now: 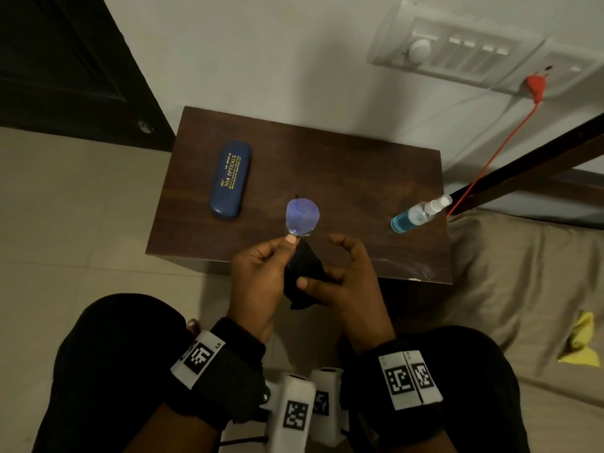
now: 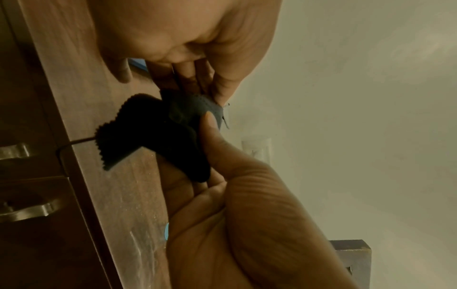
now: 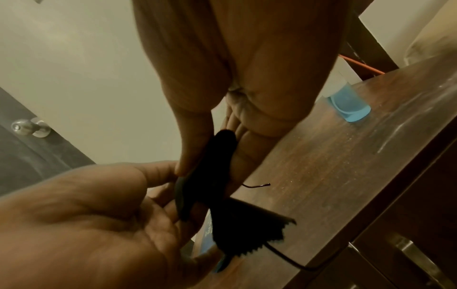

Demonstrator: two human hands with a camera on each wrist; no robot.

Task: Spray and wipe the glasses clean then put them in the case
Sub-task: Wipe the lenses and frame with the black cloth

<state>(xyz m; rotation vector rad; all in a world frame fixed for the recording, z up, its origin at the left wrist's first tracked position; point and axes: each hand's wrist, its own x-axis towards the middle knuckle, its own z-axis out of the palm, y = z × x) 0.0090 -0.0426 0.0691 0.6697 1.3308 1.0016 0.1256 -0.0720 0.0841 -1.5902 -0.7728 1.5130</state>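
Thin-framed glasses are held up over the near edge of the dark wooden table, one lens showing a purple glare. My left hand pinches them near the bridge with thumb and fingers. My right hand grips a black cloth wrapped round the other lens, thumb pressed onto the cloth. That lens is hidden. A temple tip pokes out. The shut blue case lies at the table's left. The spray bottle with blue liquid stands at the right.
A white switch panel is on the wall behind, with a red plug and cable running down to the right. A bed with a beige sheet borders the table's right side. A dark door is at far left.
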